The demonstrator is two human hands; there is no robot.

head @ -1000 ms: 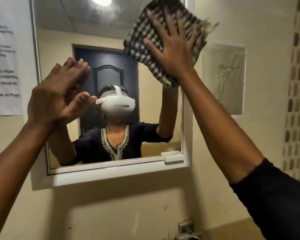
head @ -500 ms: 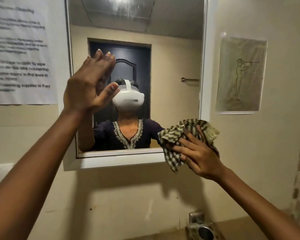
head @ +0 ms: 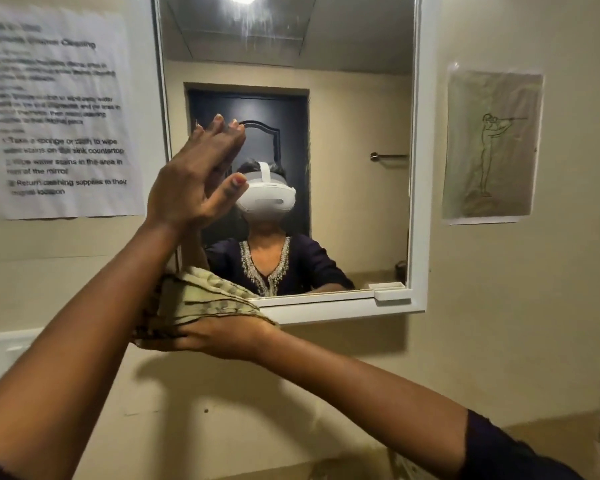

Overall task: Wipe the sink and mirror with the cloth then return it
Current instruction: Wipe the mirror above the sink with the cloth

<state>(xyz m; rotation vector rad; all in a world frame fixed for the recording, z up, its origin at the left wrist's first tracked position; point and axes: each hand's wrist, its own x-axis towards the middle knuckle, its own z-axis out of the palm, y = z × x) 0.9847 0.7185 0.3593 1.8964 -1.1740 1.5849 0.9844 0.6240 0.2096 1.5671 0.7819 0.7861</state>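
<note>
The cloth has swept left, right hand pressing it at the mirror bottom.

Cloth in right hand, now from the mirror's right edge to its lower-left corner.

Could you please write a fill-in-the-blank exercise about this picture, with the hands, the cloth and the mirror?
1. The cloth is held by the ____ hand.
2. The left hand is raised, open and flat, in front of the ____.
3. The cloth is at the lower ____ corner of the mirror.
4. The printed notice hangs on the wall to the ____ of the mirror.

Missing words: right; mirror; left; left
</note>
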